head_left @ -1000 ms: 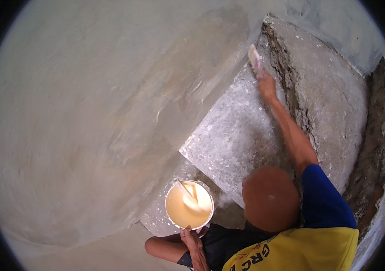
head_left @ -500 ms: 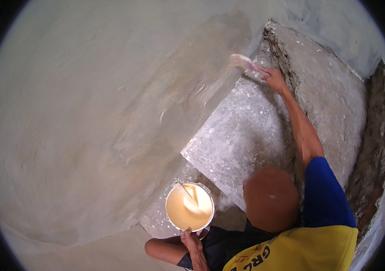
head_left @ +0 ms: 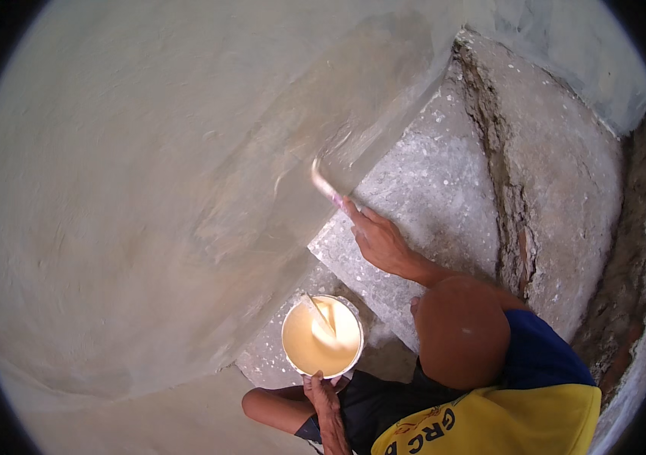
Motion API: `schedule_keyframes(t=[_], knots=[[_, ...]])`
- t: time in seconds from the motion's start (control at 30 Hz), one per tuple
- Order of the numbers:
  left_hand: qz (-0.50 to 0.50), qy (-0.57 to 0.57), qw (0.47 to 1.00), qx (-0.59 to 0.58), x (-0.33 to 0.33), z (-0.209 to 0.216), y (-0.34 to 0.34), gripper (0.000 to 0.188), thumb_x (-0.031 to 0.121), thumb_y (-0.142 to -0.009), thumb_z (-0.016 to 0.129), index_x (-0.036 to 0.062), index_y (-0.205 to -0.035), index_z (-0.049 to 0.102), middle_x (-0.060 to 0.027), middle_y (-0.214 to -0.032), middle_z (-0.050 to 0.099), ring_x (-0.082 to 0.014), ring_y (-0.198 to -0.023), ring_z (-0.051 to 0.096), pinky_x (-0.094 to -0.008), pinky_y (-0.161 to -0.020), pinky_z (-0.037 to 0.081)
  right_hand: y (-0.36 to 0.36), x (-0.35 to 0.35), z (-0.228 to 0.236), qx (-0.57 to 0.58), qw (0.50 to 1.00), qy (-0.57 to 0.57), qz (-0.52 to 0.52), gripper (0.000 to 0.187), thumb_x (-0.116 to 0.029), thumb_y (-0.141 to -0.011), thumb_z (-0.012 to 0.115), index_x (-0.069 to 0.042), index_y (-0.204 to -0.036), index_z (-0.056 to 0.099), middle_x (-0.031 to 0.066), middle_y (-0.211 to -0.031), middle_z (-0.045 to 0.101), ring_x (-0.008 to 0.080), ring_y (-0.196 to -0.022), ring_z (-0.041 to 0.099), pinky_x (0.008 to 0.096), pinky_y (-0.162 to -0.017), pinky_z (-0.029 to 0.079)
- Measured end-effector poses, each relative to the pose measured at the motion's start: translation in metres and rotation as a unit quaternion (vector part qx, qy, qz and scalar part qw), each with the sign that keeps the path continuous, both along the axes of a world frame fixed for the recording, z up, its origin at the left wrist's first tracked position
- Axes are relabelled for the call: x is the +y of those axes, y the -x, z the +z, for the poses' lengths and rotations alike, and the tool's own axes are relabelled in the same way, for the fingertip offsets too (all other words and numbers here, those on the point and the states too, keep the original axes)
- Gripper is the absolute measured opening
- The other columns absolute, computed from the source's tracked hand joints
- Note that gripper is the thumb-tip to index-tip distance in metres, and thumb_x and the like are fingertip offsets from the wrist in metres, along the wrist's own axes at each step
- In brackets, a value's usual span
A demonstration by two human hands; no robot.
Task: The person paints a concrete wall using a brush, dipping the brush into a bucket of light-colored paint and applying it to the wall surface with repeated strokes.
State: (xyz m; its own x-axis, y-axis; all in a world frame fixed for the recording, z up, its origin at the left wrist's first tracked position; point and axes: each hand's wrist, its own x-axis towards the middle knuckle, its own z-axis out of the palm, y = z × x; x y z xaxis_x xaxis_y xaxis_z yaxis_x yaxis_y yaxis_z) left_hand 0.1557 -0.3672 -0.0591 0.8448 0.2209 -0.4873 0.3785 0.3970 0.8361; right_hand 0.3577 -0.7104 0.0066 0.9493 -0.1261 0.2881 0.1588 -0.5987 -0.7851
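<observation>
My right hand [head_left: 384, 241] is closed round the pinkish handle of a paintbrush [head_left: 324, 183]. The pale bristles, seen edge-on and bent over, touch the smooth grey-beige wall [head_left: 239, 189] just above its lower edge. My left hand [head_left: 323, 396] grips the near rim of a round white bucket [head_left: 363, 334], thumb over the lip and fingers underneath or outside it. Creamy yellowish liquid fills part of the bucket, and a flat pale stick [head_left: 320, 317] leans in it against the far rim. A rounded bare body part covers some of my right forearm.
A rough grey slab [head_left: 421, 182], speckled with white, borders the wall on the right. Beyond it runs a crumbly broken gap [head_left: 516, 220], then a second slab [head_left: 566, 159] and a dark trench [head_left: 619, 303]. Speckled ground [head_left: 266, 362] lies beside the bucket.
My right hand has swept the paintbrush down and leftward along the wall's lower edge, nearer the bucket. My left hand stays on the bucket, which has hardly shifted.
</observation>
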Motion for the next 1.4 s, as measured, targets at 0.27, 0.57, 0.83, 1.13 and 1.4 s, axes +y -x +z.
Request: schedule_keyframes(t=[0.27, 0.57, 0.83, 1.13, 1.4], knots=[[-0.006, 0.015, 1.0, -0.007, 0.003, -0.004, -0.003, 0.031, 0.001, -0.089, 0.053, 0.0067, -0.12, 0.055, -0.0098, -0.112, 0.063, -0.0224, -0.098, 0.065, -0.0368, -0.069, 0.063, -0.029, -0.081, 0.067, -0.001, 0.999, 0.03, 0.046, 0.048, -0.01, -0.089, 0.055, -0.016, -0.137, 0.056, 0.0196, -0.098, 0.068, 0.0353, -0.087, 0.066, 0.0419, -0.077, 0.053], [0.014, -0.003, 1.0, -0.005, 0.008, -0.006, 0.003, 0.027, 0.007, -0.091, 0.054, 0.0081, -0.118, 0.057, -0.0094, -0.113, 0.063, -0.0224, -0.099, 0.065, -0.0437, -0.072, 0.062, -0.035, -0.112, 0.051, 0.064, 0.972, 0.088, -0.21, 0.045, -0.012, -0.095, 0.05, -0.006, -0.139, 0.051, 0.0221, -0.103, 0.067, 0.0285, -0.085, 0.066, 0.04, -0.079, 0.053], [0.025, -0.001, 1.0, -0.008, 0.006, -0.004, 0.005, 0.026, 0.004, -0.089, 0.054, 0.0072, -0.114, 0.058, -0.0083, -0.105, 0.064, -0.0233, -0.093, 0.064, -0.0408, -0.065, 0.059, -0.018, -0.125, 0.029, 0.118, 0.991, -0.011, -0.054, 0.035, -0.032, -0.101, 0.05, -0.017, -0.131, 0.061, 0.0107, -0.094, 0.068, 0.0236, -0.081, 0.064, 0.0388, -0.075, 0.056], [-0.005, 0.009, 1.0, -0.023, -0.004, 0.014, 0.006, 0.029, 0.003, -0.088, 0.053, 0.0015, -0.117, 0.055, -0.016, -0.107, 0.063, -0.0281, -0.088, 0.065, -0.0417, -0.062, 0.058, -0.073, -0.316, -0.007, 0.093, 0.952, 0.122, -0.264, 0.035, -0.028, -0.093, 0.058, -0.019, -0.127, 0.065, 0.0179, -0.104, 0.071, 0.0344, -0.091, 0.069, 0.0443, -0.081, 0.051], [-0.009, -0.011, 1.0, -0.011, -0.007, 0.023, 0.0, 0.024, 0.009, -0.088, 0.06, 0.007, -0.111, 0.057, -0.0059, -0.102, 0.06, -0.0199, -0.088, 0.059, -0.0333, -0.054, 0.046, -0.109, -0.32, -0.053, 0.027, 0.945, 0.025, -0.326, 0.031, -0.026, -0.094, 0.053, -0.002, -0.105, 0.068, 0.0228, -0.098, 0.069, 0.0413, -0.085, 0.067, 0.0484, -0.078, 0.049]])
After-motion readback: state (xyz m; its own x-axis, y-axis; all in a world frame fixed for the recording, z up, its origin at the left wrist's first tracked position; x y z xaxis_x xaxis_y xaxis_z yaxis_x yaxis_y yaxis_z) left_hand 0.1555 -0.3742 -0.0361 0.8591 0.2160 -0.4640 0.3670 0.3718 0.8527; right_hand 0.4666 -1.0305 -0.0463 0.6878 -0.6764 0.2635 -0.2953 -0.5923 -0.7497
